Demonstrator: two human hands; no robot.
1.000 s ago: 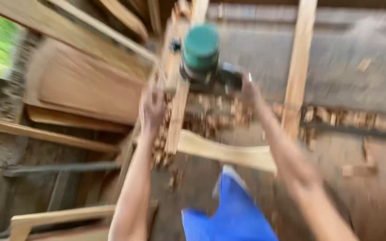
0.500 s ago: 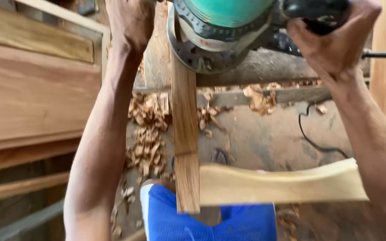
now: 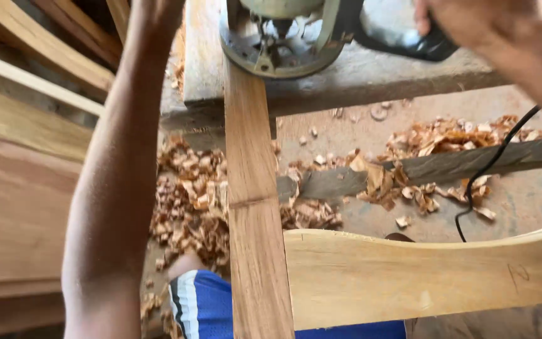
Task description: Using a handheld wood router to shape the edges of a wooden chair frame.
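- Looking straight down at a wood router sitting up at 12 o'clock, its round metal base resting on the top end of a long brown board.
- That board runs from 12 down to 6 o'clock, right through the middle of the view, with a faint pencil line across it about halfway.
- Right hand is at roughly 1 o'clock, wrapped around the router's black handle, fingers closed on it.
- Left hand is up around 11 o'clock, mostly cut off by the top edge, so can't tell whether it's gripping anything. The forearm comes down from there to about 7 o'clock.
- A black power cord snakes down from the right side toward 3 o'clock.
- A pale curved piece of wood butts against the board's right edge and stretches out to 4 o'clock.
- Wood shavings are piled on the floor just left of the board, with more scattered over at 2 o'clock.
- Blue shorts with white stripes show at 6 o'clock, under the board.
- Stacked planks fill the 9 o'clock side.
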